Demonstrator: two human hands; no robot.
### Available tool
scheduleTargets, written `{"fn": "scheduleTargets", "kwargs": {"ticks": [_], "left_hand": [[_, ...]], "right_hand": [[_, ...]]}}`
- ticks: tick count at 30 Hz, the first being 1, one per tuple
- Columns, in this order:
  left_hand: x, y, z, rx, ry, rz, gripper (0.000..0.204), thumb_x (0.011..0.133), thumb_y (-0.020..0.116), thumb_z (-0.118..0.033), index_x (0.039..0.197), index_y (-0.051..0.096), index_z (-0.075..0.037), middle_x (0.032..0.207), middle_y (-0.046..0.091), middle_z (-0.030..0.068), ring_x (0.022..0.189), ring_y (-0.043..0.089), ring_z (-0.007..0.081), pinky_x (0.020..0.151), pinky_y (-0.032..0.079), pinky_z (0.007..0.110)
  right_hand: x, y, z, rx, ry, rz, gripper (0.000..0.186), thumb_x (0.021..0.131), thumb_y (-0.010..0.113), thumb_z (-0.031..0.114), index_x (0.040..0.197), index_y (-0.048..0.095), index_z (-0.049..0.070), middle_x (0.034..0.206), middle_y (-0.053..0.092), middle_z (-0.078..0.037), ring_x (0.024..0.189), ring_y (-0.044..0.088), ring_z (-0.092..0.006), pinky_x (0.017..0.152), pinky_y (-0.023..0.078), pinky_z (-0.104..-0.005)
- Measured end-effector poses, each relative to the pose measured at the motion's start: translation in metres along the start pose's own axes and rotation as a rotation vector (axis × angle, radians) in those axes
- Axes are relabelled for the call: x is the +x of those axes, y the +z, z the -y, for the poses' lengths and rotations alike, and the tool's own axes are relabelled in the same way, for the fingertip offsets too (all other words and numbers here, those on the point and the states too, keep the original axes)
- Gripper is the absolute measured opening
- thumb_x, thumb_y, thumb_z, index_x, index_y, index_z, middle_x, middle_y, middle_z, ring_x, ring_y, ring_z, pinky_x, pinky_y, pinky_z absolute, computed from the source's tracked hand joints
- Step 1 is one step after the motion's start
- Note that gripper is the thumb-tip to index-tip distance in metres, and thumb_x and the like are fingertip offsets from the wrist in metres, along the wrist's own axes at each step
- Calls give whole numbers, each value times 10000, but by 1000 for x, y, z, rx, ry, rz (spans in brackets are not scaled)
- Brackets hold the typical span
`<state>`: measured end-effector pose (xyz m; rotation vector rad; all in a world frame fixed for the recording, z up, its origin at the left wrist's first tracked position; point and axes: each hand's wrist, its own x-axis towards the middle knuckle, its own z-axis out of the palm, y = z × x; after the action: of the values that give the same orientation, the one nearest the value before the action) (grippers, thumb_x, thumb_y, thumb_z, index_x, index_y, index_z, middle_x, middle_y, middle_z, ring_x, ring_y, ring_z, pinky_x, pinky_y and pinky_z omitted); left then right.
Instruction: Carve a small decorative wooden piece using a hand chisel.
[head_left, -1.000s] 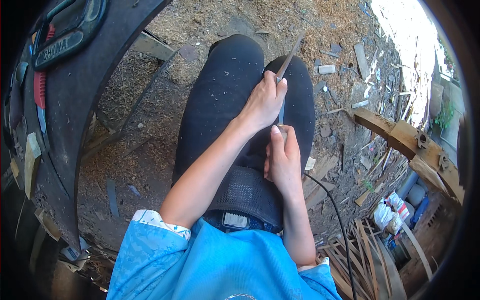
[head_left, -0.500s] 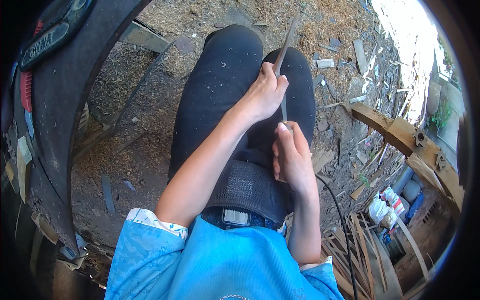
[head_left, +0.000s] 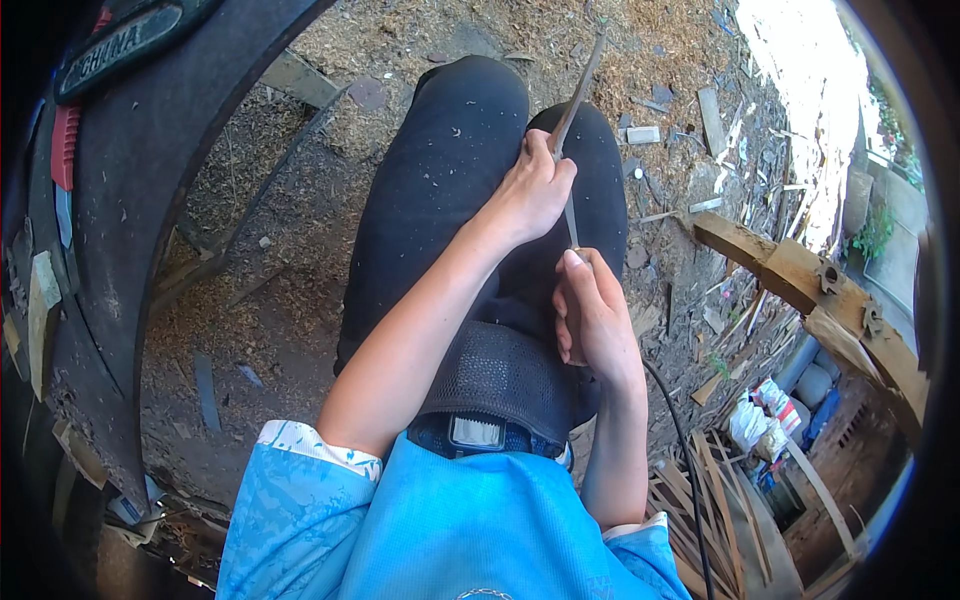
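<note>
My left hand (head_left: 537,190) is closed around a long, thin, grey-brown strip (head_left: 577,100), which sticks up past my right knee and tapers to a point. Below that fist a narrow, greyish blade (head_left: 571,220) runs down to my right hand (head_left: 598,315). The fingers of my right hand wrap the blade's handle, which they mostly hide, and the thumb lies along its top. Whether strip and blade are one piece or two touching pieces cannot be told, as my left hand covers where they meet. Both hands are over my black-trousered right thigh (head_left: 607,180).
A large dark curved metal piece (head_left: 150,170) stands close on my left, with a red-handled tool (head_left: 64,150) by it. To the right are a wooden beam (head_left: 785,265), a black cable (head_left: 675,415) and piled wood strips (head_left: 720,500). Shavings and offcuts litter the ground.
Both hands keep their grips and have barely shifted; the right hand is slightly lower and further right. The whole view has moved a little.
</note>
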<state>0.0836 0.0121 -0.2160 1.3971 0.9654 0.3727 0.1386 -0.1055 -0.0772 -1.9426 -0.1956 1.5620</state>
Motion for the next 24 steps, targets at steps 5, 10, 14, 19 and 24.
{"fn": "scheduleTargets", "kwargs": {"ticks": [5, 10, 14, 19, 24], "left_hand": [[1, -3, -6, 8, -72, 21, 512, 1054, 424, -360, 1244, 399, 114, 1178, 563, 399, 1158, 581, 494, 1014, 452, 489], [-3, -1, -7, 7, -73, 26, 499, 1059, 422, -370, 1207, 413, 107, 1147, 580, 390, 1147, 583, 501, 1007, 453, 494], [1, 6, 7, -5, -35, -44, 532, 1048, 436, -365, 1245, 387, 126, 1146, 582, 383, 1160, 578, 503, 1029, 444, 485], [-2, 3, 1, -49, 4, -65, 561, 1036, 432, -363, 1281, 360, 136, 1147, 579, 403, 1163, 570, 519, 1044, 435, 488], [-2, -2, -10, -6, -113, -2, 555, 1037, 415, -375, 1260, 371, 132, 1133, 583, 427, 1157, 567, 540, 1035, 437, 500]], "right_hand": [[9, 16, -6, -38, -43, -68, 327, 1094, 468, 381, 1074, 484, 55, 677, 501, -2, 394, 468, -76, 330, 371, -240], [16, 23, -4, -84, -56, -121, 347, 1093, 460, 395, 1079, 487, 49, 678, 498, 0, 398, 469, -77, 334, 375, -244], [10, 10, -4, -32, -53, -59, 358, 1093, 451, 403, 1073, 496, 49, 683, 497, 0, 402, 469, -71, 335, 376, -240], [1, 0, -2, -20, -12, 2, 351, 1092, 455, 402, 1067, 501, 55, 684, 499, -2, 398, 466, -70, 334, 371, -239], [12, 15, -6, -61, -38, -74, 362, 1090, 459, 411, 1085, 502, 52, 687, 506, 1, 396, 466, -73, 331, 371, -243]]}}
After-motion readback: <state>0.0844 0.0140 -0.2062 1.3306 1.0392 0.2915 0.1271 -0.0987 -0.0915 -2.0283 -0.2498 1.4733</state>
